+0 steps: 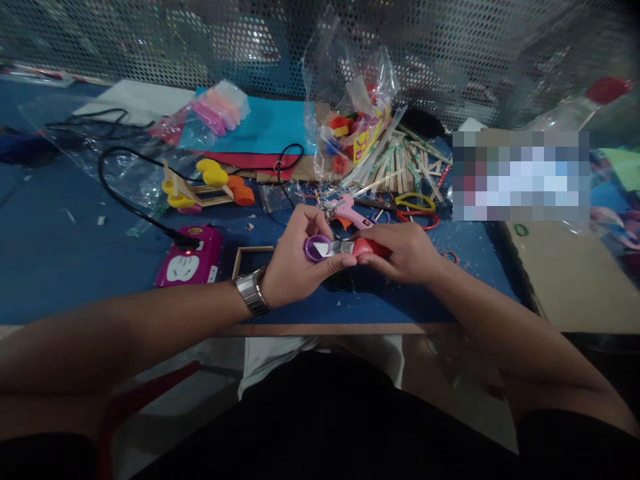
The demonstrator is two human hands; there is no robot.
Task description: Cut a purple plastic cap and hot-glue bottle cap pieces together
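Note:
My left hand (290, 263), with a metal watch on the wrist, is closed around a small round purple bottle cap (308, 249). My right hand (413, 252) grips a red-handled cutter knife (363, 248). Its metal part runs toward the left hand, and a pale pointed tip shows at the cap's opening. Whether the blade touches the cap's inside, I cannot tell. Just beyond both hands lies a pink glue gun (350, 210), its nozzle end partly hidden among scraps.
A magenta power socket (213, 250) with a black cord stands at left, near a small stick frame (255, 249). Behind are stick pieces with yellow and orange caps (214, 173), a plastic bag of caps (320, 87), craft sticks (395, 167) and scissors (417, 202). Cardboard (575, 280) lies right.

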